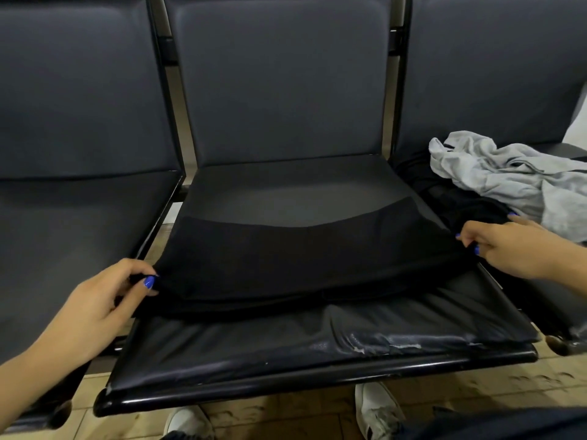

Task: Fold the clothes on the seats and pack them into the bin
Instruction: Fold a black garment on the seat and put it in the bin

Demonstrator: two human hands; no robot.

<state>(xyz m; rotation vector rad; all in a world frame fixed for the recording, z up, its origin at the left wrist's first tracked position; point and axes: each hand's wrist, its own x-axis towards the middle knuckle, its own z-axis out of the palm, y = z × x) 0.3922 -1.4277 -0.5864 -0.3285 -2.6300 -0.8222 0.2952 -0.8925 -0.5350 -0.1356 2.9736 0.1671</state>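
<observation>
Two hands at work on one black garment (305,262), spread flat across the middle seat (317,350) of a row of dark padded chairs. Left hand (104,309) at the garment's left edge, thumb and forefinger pinching the cloth at the corner; right hand (508,246) at the right edge, fingers curled in a matching pinch on the fabric. Stretched taut between the two grips, with the near hem lying doubled on the cushion and the far edge sagging in a shallow curve toward the backrest.

Folding step, by the look of it — probably mid-fold on this piece, one crease already laid and the cloth being tensioned flat for the next. Not yet a compact bundle, and nothing packed from this view.

More still waiting: a crumpled grey garment (508,176) heaped on the right-hand seat (568,149), on top of further dark clothing (451,198) just beside the right hand. No bin visible anywhere in the frame, so its place cannot be told. Below the seat front, tiled floor (476,382) and a pair of white shoes (378,408).

Next move, as a judgement: keep both pinches firm, carry one edge over to meet the other — evenly, corners matched — then smooth out the slack. Thin, limp fabric, so likely to slip or bunch on the slick cushion if lifted unevenly.
</observation>
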